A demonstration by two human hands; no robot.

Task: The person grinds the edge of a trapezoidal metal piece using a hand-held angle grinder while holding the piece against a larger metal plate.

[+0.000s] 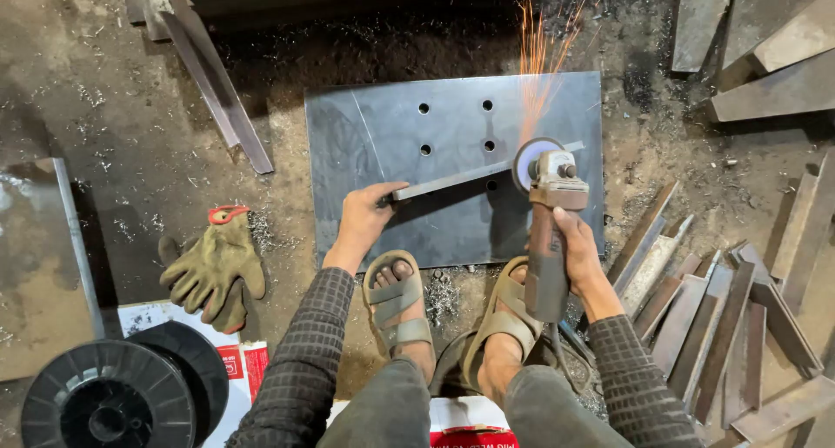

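Hidden: the far end of the long grey flat steel bar (pixel 452 180) lies behind the spinning disc of the brown-bodied angle grinder (pixel 545 239); the contact point is masked by orange sparks (pixel 539 56).
Cut off: stacked steel offcuts (pixel 722 326) run past the right edge; black wire spools (pixel 113 396) past the bottom.
Left hand (pixel 364 222): fingers pressed down over the bar's near end, pinning it.
Right hand (pixel 578 257): fully wrapped around the grinder body.
Bar axis: lower left to upper right, flat on the grey drilled steel plate (pixel 391 126).
Grinder axis: roughly toward the viewer, disc away.
Room: bare plate left of the bar; dirt floor beyond; worn olive work gloves (pixel 213 270) well apart at left.
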